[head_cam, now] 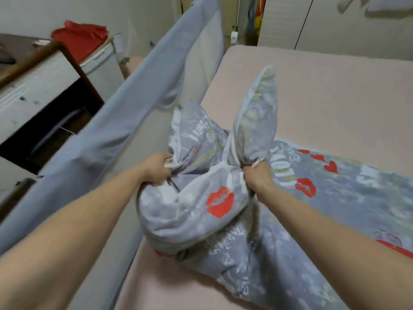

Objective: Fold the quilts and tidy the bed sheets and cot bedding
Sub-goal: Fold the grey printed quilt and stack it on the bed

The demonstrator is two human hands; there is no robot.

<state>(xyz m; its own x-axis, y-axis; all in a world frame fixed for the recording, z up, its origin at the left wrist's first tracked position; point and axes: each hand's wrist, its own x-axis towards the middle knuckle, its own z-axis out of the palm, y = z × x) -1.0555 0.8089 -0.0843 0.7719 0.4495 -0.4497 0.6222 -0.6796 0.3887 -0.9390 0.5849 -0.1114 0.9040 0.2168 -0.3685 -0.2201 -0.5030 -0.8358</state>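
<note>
A pink bed sheet (324,90) is shown covering the mattress, bounded at left by a blue-grey fabric bed rail (125,113); bare sheet lies open beyond and to the right. A grey quilt (290,231) printed with red lips is bunched near the rail edge — one gathered end is clenched in the left hand (157,167), a raised corner in the right hand (257,176). The quilt's right portion is cut off by the frame; the furniture beyond the rail is blurred

Home bedroom: bed (324,90), wardrobe (335,25).
</note>
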